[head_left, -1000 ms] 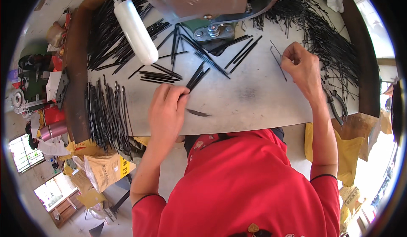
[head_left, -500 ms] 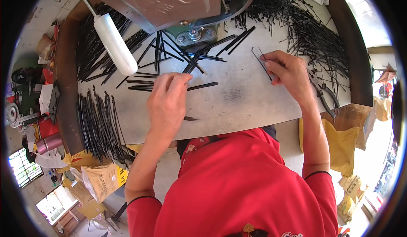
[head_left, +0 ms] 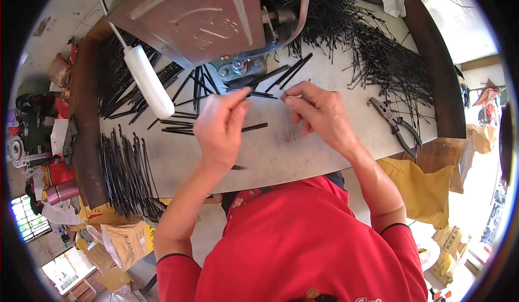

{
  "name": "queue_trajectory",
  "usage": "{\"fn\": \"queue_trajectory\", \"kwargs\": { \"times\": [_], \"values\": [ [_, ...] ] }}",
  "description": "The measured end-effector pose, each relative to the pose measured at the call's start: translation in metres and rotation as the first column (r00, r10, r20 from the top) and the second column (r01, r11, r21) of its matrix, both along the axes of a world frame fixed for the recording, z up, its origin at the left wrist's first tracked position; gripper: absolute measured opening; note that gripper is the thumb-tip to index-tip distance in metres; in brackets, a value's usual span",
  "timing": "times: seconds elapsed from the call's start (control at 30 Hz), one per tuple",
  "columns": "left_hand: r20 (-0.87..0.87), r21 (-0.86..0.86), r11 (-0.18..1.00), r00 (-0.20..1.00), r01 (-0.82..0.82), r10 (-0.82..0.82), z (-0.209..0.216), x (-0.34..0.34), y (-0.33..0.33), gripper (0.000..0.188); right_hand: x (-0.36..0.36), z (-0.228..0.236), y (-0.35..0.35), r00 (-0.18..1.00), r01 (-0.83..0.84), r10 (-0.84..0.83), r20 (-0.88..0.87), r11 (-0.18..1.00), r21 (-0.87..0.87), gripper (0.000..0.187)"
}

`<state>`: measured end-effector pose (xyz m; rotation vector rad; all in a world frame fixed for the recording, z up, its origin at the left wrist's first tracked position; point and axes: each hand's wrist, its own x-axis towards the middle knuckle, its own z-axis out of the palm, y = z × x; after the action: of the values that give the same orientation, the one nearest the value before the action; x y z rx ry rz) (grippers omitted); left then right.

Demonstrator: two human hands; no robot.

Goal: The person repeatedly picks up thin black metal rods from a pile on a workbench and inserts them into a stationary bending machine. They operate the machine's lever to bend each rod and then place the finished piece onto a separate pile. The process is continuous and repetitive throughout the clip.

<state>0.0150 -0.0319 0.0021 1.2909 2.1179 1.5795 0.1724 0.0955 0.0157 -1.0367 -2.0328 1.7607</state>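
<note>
My left hand (head_left: 219,126) is raised over the table, its thumb and forefinger close together beside several slim black strips (head_left: 186,85). Whether it grips one of them is hidden by the fingers. Closer to the middle of the table, my right hand (head_left: 321,113) has its fingertips pinched together and pointing at the left hand. Only a trace of the thin dark wire piece in it shows. More black strips (head_left: 296,71) lie just beyond both hands, at the base of a bench machine (head_left: 189,24). A few lie flat under the left hand.
A white lamp tube (head_left: 148,83) hangs at the left of the machine. Thin black wire pieces (head_left: 378,53) are heaped at far right, with pliers (head_left: 397,126) in front. A bundle of black rods (head_left: 127,172) overhangs the left front edge. Raised brown boards (head_left: 440,64) border the table.
My right hand has moved left with the thin wire piece, close to my left hand. The left hand has shifted slightly and turned. The whole view has swung a little.
</note>
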Motion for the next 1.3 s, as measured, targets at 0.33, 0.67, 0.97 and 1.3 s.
{"fn": "queue_trajectory", "kwargs": {
  "times": [0.33,0.67,0.97,1.3],
  "values": [
    [0.885,0.118,0.99,0.46,-0.081,-0.068,-0.009,-0.029,0.022,0.023,-0.059,-0.021,-0.01,0.994,0.019,0.054,-0.099,0.786,0.618,0.012],
    [0.911,0.13,0.99,0.401,-0.059,-0.095,-0.007,-0.03,0.025,0.026,-0.061,-0.02,-0.014,0.999,0.029,-0.033,-0.011,0.589,0.807,0.012],
    [0.916,0.148,0.989,0.38,-0.015,-0.131,-0.006,-0.035,0.025,0.026,-0.061,-0.018,-0.015,1.0,0.021,-0.028,-0.005,0.616,0.788,0.014],
    [0.907,0.139,0.99,0.404,-0.015,-0.121,-0.007,-0.033,0.024,0.024,-0.061,-0.021,-0.016,0.999,0.044,-0.029,-0.033,0.616,0.786,0.015]
  ]
}}
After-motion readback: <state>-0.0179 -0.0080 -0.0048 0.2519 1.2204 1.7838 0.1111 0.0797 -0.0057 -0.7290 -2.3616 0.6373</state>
